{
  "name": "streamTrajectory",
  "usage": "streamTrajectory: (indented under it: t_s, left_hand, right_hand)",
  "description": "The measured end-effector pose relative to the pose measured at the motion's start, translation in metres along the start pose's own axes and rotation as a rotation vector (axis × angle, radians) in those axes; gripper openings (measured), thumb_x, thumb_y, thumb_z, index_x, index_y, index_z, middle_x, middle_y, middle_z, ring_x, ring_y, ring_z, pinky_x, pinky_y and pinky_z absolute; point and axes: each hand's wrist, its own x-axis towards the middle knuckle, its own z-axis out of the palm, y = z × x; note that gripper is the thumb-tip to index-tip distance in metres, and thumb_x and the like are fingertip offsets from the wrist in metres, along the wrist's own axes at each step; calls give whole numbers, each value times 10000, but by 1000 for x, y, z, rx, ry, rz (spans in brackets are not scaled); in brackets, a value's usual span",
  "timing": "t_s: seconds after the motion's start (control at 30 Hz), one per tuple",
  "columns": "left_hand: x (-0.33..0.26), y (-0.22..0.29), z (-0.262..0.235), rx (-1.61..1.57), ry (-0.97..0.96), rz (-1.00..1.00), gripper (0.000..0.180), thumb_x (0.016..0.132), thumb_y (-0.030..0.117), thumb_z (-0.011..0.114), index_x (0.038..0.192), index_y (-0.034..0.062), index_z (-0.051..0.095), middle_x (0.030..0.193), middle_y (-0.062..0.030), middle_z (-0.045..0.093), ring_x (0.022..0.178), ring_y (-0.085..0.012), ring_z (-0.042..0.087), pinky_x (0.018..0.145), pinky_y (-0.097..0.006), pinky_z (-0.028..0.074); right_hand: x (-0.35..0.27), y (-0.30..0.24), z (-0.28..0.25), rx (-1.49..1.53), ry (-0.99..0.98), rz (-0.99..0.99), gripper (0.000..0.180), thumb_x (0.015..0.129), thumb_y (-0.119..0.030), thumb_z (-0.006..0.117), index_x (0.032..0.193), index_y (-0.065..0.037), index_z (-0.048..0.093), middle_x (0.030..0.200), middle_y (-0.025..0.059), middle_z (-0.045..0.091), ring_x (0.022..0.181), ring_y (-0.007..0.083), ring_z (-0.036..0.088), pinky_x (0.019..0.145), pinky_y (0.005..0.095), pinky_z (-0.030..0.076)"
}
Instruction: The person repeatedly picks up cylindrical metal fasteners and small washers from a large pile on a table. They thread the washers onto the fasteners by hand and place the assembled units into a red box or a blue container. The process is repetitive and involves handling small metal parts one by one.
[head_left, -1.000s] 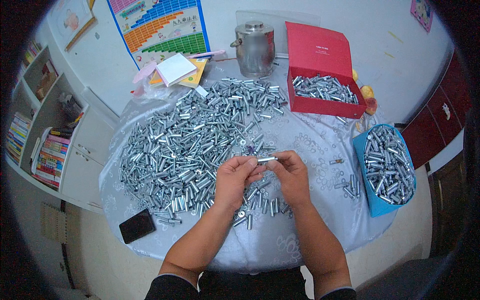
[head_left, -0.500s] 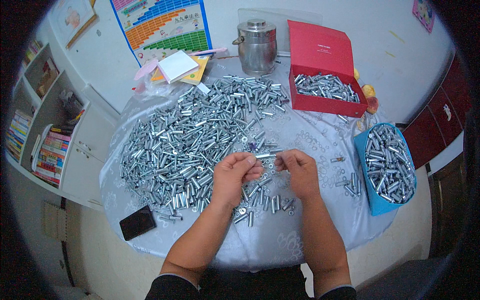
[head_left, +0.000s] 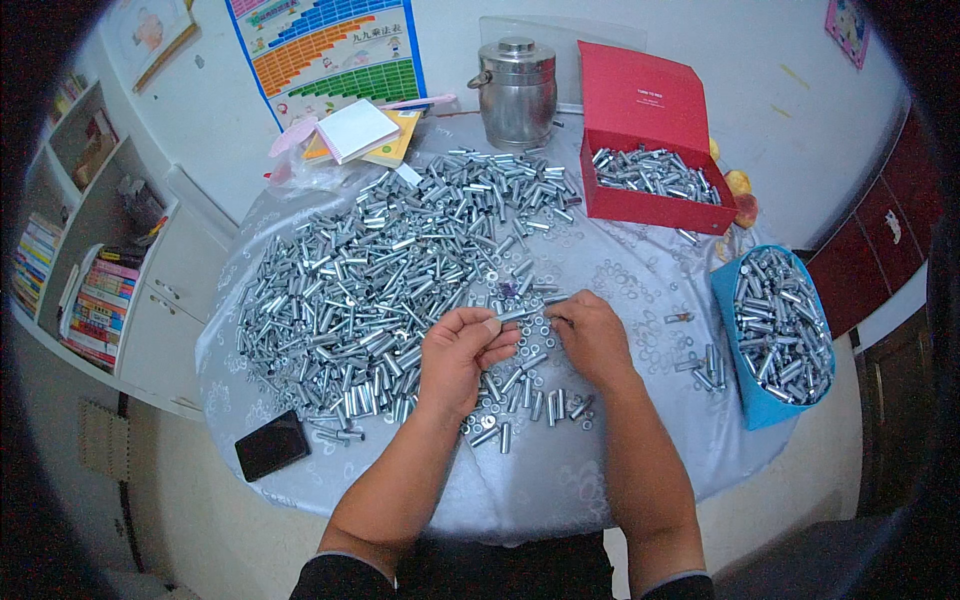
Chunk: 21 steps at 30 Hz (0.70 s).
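My left hand point(head_left: 452, 362) pinches a shiny metal sleeve point(head_left: 516, 314) between thumb and forefinger, its other fingers curled. The sleeve points to the right, slightly upward. Just right of its free end, my right hand point(head_left: 592, 340) has its fingers pressed together; what they hold, if anything, is too small to make out. A wide pile of metal sleeves and bolts point(head_left: 340, 290) spreads to the left and beyond my left hand. Under and between the hands lie loose washers point(head_left: 541, 333), with several short sleeves point(head_left: 537, 405) nearer me.
On the right stands a blue container point(head_left: 738, 345) filled with assembled-looking metal pieces; behind it is an open red box point(head_left: 655, 208) with more. A metal pot point(head_left: 517, 95), notebooks point(head_left: 357, 131) and a plastic bag sit at the back. A black phone point(head_left: 272, 446) lies front left.
My right hand has shifted slightly left and up, its fingers more bunched. The sleeve in my left hand has tilted a little, and the whole view has shifted slightly.
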Motion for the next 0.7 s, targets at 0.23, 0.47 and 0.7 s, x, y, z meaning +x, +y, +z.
streamTrajectory:
  t_s: [0.23, 0.47, 0.7]
  left_hand:
    - [-1, -4, -2, 33, 5, 28, 102, 882, 26, 589, 979, -5, 584, 915, -158, 675, 806, -233, 697, 673, -298, 597]
    - [-1, -5, 0, 48, 25, 43, 109, 879, 25, 587, 981, -16, 582, 901, -159, 672, 784, -232, 697, 669, -302, 600]
    - [-4, -6, 4, 68, 11, 24, 100, 881, 26, 582, 971, -15, 585, 903, -160, 676, 790, -226, 697, 676, -303, 592]
  right_hand:
    - [-1, -4, -1, -11, -18, -26, 143, 767, -83, 686, 899, -57, 639, 893, 136, 602, 902, 332, 586, 803, 416, 476]
    - [-9, -5, -11, 298, -35, 177, 134, 777, -77, 686, 880, -13, 631, 796, 114, 649, 756, 289, 628, 706, 369, 488]
    - [-9, -13, -31, 857, -99, 402, 77, 854, -60, 646, 898, -6, 615, 700, -11, 578, 560, 61, 485, 502, 210, 380]
